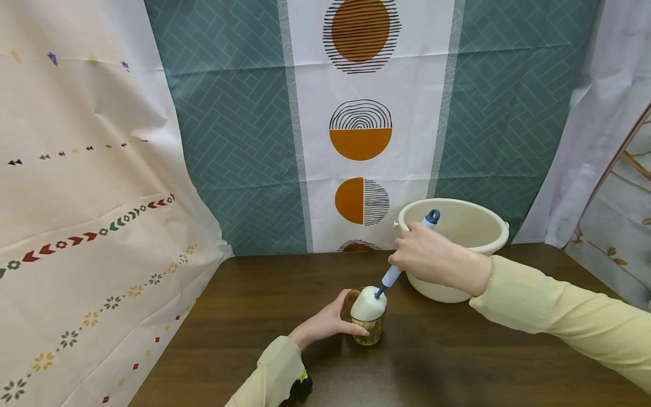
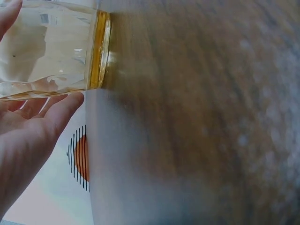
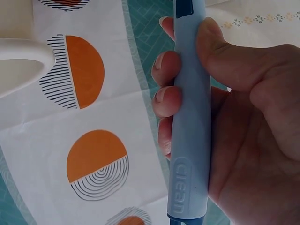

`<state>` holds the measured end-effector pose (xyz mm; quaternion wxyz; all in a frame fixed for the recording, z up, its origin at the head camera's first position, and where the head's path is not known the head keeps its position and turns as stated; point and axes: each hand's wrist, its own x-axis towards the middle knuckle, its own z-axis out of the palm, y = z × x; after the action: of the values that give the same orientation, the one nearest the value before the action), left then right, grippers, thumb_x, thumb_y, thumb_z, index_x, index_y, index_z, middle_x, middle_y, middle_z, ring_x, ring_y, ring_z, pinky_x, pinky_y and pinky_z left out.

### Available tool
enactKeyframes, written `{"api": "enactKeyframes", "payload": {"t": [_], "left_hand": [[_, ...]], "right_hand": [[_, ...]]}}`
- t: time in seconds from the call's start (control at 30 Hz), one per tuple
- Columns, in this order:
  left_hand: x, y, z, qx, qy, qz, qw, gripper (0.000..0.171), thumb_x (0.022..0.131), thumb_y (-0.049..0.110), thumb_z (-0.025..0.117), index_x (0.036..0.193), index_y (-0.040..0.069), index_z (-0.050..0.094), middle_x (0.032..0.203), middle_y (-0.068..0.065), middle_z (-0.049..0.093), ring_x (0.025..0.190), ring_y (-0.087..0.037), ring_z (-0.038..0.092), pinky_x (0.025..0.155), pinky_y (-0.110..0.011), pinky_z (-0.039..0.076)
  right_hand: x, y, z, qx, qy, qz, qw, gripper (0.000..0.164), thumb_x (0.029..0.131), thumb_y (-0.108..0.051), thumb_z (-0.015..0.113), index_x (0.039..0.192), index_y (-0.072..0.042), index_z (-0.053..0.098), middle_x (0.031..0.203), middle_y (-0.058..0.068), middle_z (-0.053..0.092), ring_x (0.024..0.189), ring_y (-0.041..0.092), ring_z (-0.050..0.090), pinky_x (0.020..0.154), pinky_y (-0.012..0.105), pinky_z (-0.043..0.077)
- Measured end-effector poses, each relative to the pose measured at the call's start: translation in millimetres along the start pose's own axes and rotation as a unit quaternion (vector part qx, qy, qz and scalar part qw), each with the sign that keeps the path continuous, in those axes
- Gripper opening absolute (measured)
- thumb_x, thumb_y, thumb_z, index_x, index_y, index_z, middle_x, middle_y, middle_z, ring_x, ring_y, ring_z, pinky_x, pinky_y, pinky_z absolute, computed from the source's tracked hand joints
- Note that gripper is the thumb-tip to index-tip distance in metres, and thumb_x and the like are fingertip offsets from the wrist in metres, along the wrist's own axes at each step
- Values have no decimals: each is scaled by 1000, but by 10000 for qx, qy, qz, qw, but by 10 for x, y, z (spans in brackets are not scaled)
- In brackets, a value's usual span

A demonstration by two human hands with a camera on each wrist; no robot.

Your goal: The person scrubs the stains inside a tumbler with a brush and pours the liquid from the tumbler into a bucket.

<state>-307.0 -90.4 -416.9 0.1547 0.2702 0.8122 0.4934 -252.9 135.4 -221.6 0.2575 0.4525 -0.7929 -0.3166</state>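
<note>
Within curled right grip (image 1: pixel 424 251), blue handle (image 3: pixel 191 131)

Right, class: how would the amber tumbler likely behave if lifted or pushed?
The amber tumbler is probably stiff but breakable, since its clear wall looks like glass. Its shiny surface may be slippery. The white-headed brush slants out above its rim, so pushing the brush sideways might tip it.

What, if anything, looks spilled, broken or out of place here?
Nothing stands out. The glass in the left hand shows no crack, and I see no spill on the table. The brush slants, but the right hand holds it so. The bucket stands upright.
</note>
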Motion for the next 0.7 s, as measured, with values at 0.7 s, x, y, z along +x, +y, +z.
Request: {"api": "enactKeyframes", "payload": {"t": [0.7], "left_hand": [[13, -15, -6, -89, -17, 26, 10000, 75, 72, 37, 75, 130, 20, 30, 117, 4, 45, 106, -16, 43, 89, -45, 30]], "right_hand": [[97, -21, 104, -178, -32, 74, 9998, 14, 69, -15, 77, 67, -19, 64, 60, 1, 55, 58, 18, 51, 55, 28, 35]]}}
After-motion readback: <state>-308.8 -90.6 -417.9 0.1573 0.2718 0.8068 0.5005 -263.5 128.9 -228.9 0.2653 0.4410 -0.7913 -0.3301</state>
